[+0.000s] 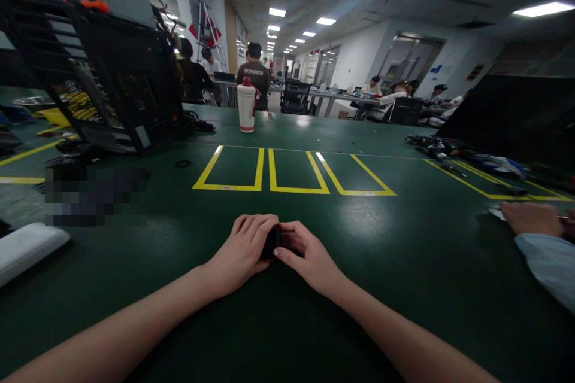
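Observation:
Both my hands rest together on the dark green table (404, 239), close to its near edge. My left hand (242, 248) is curled round a small black object (271, 242), its fingers closed over the top. My right hand (305, 254) meets it from the right and pinches the same black object between thumb and fingers. Most of the object is hidden by my fingers, so I cannot make out what it is. Just beyond my hands lie three yellow taped rectangles (294, 170).
An open black computer case (117, 72) stands at the back left. A white cup with a red lid (246, 106) is behind the rectangles. Another person's hand and pale sleeve (534, 221) rest at the right. Tools (444, 149) lie far right. A white slab (27, 248) sits left.

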Demonstrator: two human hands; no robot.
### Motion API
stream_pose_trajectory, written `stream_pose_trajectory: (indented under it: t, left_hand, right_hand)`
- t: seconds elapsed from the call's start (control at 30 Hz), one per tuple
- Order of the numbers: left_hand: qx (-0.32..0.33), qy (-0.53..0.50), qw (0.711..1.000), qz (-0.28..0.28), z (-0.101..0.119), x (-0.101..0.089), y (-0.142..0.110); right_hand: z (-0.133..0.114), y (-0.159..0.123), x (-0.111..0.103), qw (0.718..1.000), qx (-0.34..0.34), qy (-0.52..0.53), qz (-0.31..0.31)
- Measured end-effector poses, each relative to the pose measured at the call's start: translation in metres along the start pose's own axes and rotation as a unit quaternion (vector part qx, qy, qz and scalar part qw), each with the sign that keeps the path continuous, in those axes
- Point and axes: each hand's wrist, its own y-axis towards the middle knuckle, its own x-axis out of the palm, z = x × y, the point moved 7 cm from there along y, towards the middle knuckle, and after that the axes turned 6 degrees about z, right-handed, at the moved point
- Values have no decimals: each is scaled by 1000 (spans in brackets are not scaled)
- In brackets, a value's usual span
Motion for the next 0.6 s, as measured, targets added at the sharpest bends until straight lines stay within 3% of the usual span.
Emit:
stream_pose_trajectory:
  t: [0.17, 0.6]
  left_hand:
    - [2, 1, 1000, 19, -4, 4, -1]
    - [5, 1, 1000, 15, -2, 3, -1]
  right_hand:
    - [-4, -2, 1, 999, -43, 12, -1]
    - [-4, -1, 0, 1000, -7, 5, -3]
